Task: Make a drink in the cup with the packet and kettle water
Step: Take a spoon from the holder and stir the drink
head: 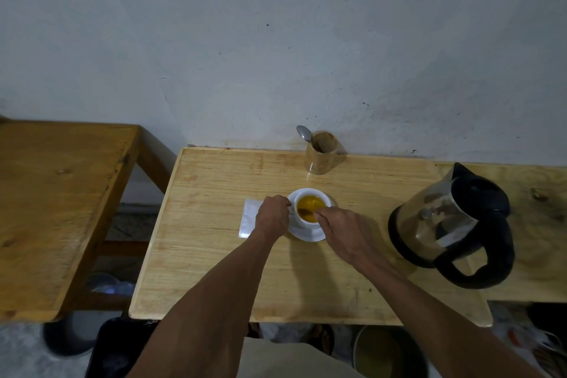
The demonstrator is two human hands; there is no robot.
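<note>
A white cup (pixel 310 222) filled with orange-yellow liquid stands on a white saucer (pixel 306 235) in the middle of the wooden table (pixel 214 255). My left hand (pixel 273 216) grips the cup's handle on its left side. My right hand (pixel 346 233) pinches a spoon (pixel 305 211) whose bowl is dipped in the liquid. A white packet (pixel 248 219) lies flat on the table just left of the saucer, partly under my left hand. The steel and black kettle (pixel 451 227) stands to the right, handle toward me.
A wooden holder (pixel 322 156) with a second spoon (pixel 304 133) in it stands by the wall behind the cup. Another wooden table (pixel 61 193) stands to the left across a gap. Buckets and clutter sit on the floor below the near edge.
</note>
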